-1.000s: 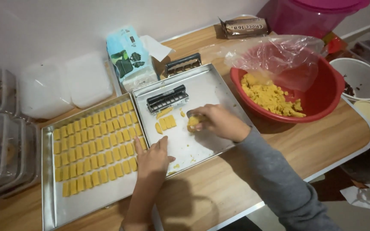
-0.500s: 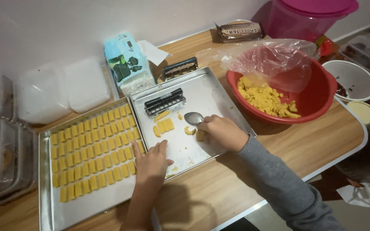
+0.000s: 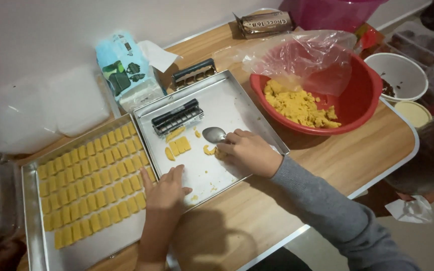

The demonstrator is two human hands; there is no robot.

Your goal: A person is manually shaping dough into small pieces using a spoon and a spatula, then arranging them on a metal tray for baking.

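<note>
From the head camera, we are looking down on a wooden bench (image 3: 327, 165) where our right hand (image 3: 247, 150) is closing its fingers (image 3: 229, 136) around a metal spoon (image 3: 214, 134), whose bowl is resting on the smaller steel tray (image 3: 237, 105) just beside a few cut pieces of yellow dough (image 3: 179, 146). Our left hand (image 3: 166, 188) is lying flat with fingers released, pressing where the two trays meet. We are judging the dough pieces soft and crumbly, light, and easily squashed, so they are best lifted from underneath with the spoon rather than pinched; the spoon itself is stiff and slick, held by its handle. We are counting two trays, one spoon, and one black ridged cutter (image 3: 177, 116) on the small tray; the larger tray (image 3: 33, 246) is carrying roughly eight rows of shaped pieces (image 3: 91, 185), too many to count exactly. One red bowl (image 3: 362, 100) is holding loose dough (image 3: 300, 105) under a plastic bag (image 3: 302, 57), with one tissue pack (image 3: 124, 70) nearby.
</note>
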